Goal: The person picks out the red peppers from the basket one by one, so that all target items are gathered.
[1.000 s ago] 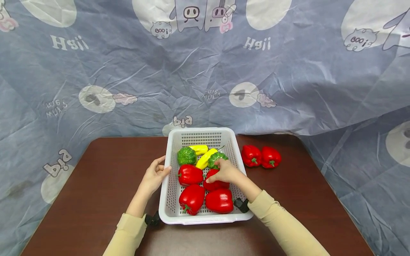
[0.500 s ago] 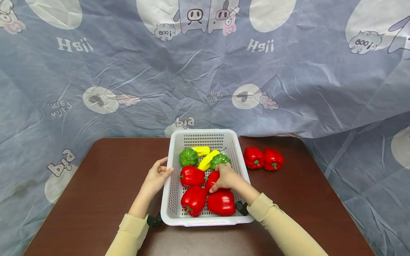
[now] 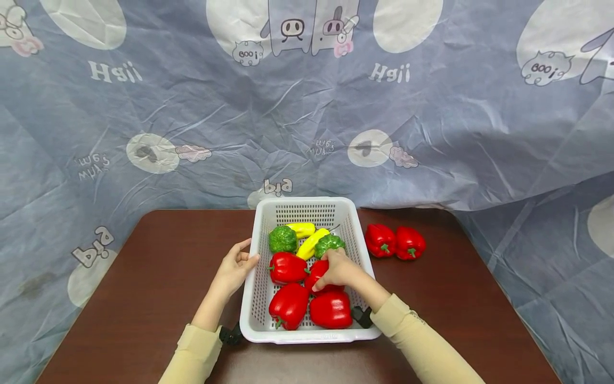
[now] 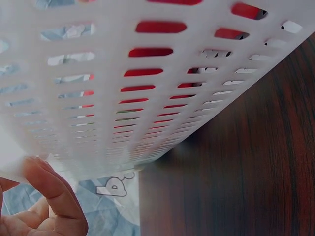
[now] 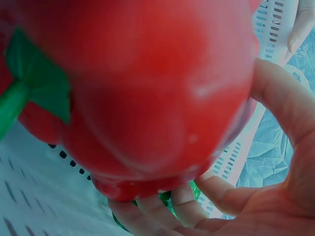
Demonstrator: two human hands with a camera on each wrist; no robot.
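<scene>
In the head view, a white perforated plastic basket (image 3: 307,337) stands on the table. My left hand (image 3: 231,272) holds its left rim, thumb against the rim; the left wrist view shows curled fingers (image 4: 56,196) at the basket's edge. My right hand (image 3: 338,269) reaches inside and grips a red bell pepper (image 3: 315,273), thumb on the near side and fingers on the far side. That hand partly covers the pepper. Around it in the basket lie more red bell peppers (image 3: 288,268). Red skin and a green stem (image 5: 37,78) fill much of the right wrist view.
Two bumpy green vegetables (image 3: 283,239) and two long yellow ones (image 3: 313,244) lie in the basket's far half. Two red bell peppers (image 3: 409,244) sit on the brown table (image 3: 144,298) to the right. A printed grey-blue cloth (image 3: 230,117) hangs behind.
My right hand has moved slightly nearer and lower, closing round the red bell pepper. My left hand stays at the rim. The head view has shifted a little.
</scene>
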